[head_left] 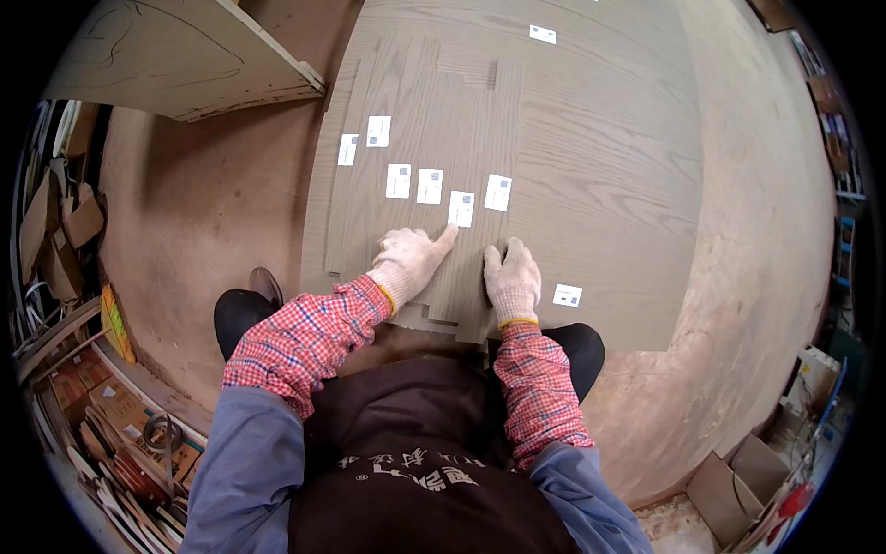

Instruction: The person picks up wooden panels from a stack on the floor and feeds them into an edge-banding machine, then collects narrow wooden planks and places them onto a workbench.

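Observation:
My left hand (409, 260), in a whitish knit glove, lies on narrow wood-grain strips (452, 115). Its thumb is stretched out to the lower edge of a white label (461, 210), apart from the other fingers. Beside it, my right hand (513, 279), also gloved, rests palm down on the boards with its fingers slightly bent. Nothing shows in either hand. The strips lie side by side with uneven ends on a large wood-grain panel (609, 185). More white labels (498, 193) with small printed codes are on the strips.
Another white label (568, 295) is on the large panel, right of my right hand. A pale board (185, 55) juts in at upper left. Cardboard and scraps (111, 415) line the left side. An open carton (738, 489) stands at lower right on the brownish floor (212, 203).

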### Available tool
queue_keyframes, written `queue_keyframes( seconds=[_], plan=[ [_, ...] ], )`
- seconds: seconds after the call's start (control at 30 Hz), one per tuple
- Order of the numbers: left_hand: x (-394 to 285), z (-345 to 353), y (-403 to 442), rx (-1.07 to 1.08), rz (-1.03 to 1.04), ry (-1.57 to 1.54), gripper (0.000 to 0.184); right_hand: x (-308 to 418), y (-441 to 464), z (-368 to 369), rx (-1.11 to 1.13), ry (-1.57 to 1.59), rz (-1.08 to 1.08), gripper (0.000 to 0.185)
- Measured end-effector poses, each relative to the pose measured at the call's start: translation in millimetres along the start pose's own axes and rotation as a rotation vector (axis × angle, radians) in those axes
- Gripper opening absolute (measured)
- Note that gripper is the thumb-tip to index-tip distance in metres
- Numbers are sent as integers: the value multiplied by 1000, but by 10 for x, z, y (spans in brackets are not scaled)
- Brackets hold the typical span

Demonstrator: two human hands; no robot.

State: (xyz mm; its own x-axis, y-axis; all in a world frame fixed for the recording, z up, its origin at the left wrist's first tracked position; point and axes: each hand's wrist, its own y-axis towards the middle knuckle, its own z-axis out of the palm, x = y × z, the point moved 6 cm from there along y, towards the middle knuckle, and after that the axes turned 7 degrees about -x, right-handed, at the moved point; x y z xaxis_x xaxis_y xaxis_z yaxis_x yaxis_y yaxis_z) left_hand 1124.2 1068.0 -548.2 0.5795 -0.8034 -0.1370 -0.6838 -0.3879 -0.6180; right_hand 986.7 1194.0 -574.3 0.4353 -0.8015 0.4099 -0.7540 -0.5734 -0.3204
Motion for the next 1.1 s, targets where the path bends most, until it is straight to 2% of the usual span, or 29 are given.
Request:
queue_keyframes(
  seconds=[0.43,0.5,0.83,0.93,1.03,1.1],
  plan=[
    [-2,-19,8,-5,3,36,75,15,8,-29,-40,24,-7,46],
    [0,13,22,10,16,25,66,6,16,-26,1,7,12,46],
    [-17,-29,-1,20,1,3,65,-49,40,14,17,14,16,46],
    [-25,-53,-16,22,4,11,64,-65,45,7,-105,57,-10,40],
    [-38,-60,-35,25,8,24,65,-73,56,-6,-67,71,5,38],
    [-37,-64,-59,-17,17,25,75,-59,55,-4,-25,63,3,42]
  ],
)
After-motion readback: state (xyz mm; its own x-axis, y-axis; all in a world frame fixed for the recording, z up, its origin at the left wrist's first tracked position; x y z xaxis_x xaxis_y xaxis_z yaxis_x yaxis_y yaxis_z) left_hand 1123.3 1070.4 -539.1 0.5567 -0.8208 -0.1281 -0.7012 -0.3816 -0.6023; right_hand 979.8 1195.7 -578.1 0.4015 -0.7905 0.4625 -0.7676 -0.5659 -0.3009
